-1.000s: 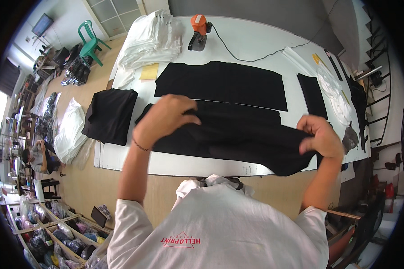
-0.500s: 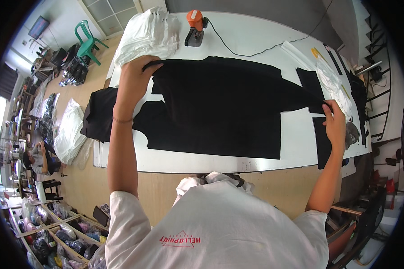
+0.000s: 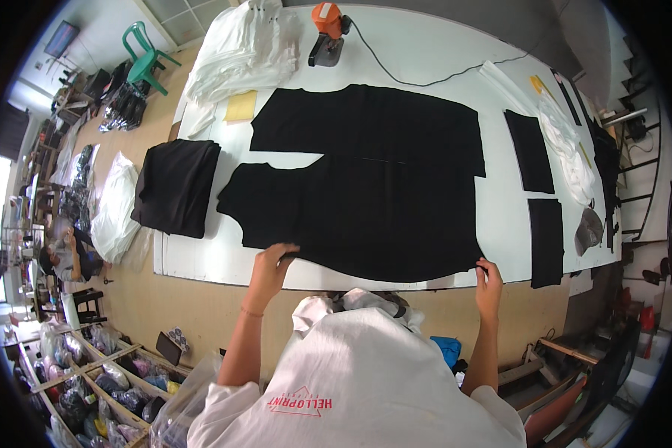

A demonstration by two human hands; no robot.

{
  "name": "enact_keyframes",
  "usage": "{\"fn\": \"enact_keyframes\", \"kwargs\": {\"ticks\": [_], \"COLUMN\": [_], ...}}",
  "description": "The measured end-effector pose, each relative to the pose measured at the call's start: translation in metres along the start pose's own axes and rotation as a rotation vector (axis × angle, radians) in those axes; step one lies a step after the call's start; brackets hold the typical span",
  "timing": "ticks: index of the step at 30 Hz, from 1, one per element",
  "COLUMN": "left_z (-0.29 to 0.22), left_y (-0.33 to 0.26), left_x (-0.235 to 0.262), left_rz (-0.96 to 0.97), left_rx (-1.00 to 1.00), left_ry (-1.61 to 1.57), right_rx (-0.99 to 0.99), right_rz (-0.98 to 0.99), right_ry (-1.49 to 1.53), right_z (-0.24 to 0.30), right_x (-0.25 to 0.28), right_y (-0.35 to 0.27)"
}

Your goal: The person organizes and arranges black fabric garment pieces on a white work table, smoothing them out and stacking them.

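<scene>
Black fabric panels cut in a garment shape lie spread across the white table (image 3: 201,257). The nearer black fabric panel (image 3: 381,216) reaches toward me, its front edge bowed near the table's edge. My left hand (image 3: 271,267) pinches that edge on its left part. At the near right corner, my right hand (image 3: 489,278) grips the same panel between thumb and fingers. Beyond it lies another black panel (image 3: 373,119), flat and partly bordered by the nearer one. To the left rests a folded black fabric stack (image 3: 175,187).
Smaller black pieces (image 3: 530,151) lie at the right, beside crumpled clear plastic (image 3: 564,142). A white fabric pile (image 3: 239,52), a yellow sheet (image 3: 240,106) and an orange corded cutter (image 3: 327,33) occupy the far side. A green chair (image 3: 148,58) stands on the floor.
Both hands have come from the far left and the right to the near edge. The fabric they spread has been drawn toward me, uncovering the far panel, the stack and the yellow sheet.
</scene>
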State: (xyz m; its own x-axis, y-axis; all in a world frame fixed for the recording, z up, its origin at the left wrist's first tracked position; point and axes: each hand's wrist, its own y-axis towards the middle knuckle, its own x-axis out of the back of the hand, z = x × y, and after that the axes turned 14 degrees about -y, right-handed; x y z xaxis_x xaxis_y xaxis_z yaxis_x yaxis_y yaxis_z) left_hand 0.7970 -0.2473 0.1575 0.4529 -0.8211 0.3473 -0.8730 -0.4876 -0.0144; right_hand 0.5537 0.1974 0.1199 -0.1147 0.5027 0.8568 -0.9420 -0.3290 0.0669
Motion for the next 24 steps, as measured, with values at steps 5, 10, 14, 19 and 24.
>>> {"fn": "enact_keyframes", "kwargs": {"ticks": [5,10,14,19,24], "left_z": [-0.017,-0.083,-0.16,-0.217,-0.184], "left_y": [0.063,0.097,0.104,0.134,0.214], "left_x": [-0.006,0.028,0.057,0.097,0.116], "left_rz": [-0.155,-0.361,-0.487,-0.462,-0.134], "left_rx": [-0.221,-0.369,-0.371,-0.456,-0.455], "left_ry": [-0.029,-0.017,-0.038,0.164,0.331], "right_rx": [0.053,0.05,0.017,0.152,0.202], "right_rz": [-0.163,-0.255,-0.256,-0.285,0.122], "right_ry": [0.012,-0.136,-0.116,-0.181,-0.152], "right_z": [-0.006,0.06,0.099,0.126,0.136], "right_x": [-0.001,0.089,0.159,0.221,0.199], "right_y": [0.053,0.088,0.095,0.132,0.222]}}
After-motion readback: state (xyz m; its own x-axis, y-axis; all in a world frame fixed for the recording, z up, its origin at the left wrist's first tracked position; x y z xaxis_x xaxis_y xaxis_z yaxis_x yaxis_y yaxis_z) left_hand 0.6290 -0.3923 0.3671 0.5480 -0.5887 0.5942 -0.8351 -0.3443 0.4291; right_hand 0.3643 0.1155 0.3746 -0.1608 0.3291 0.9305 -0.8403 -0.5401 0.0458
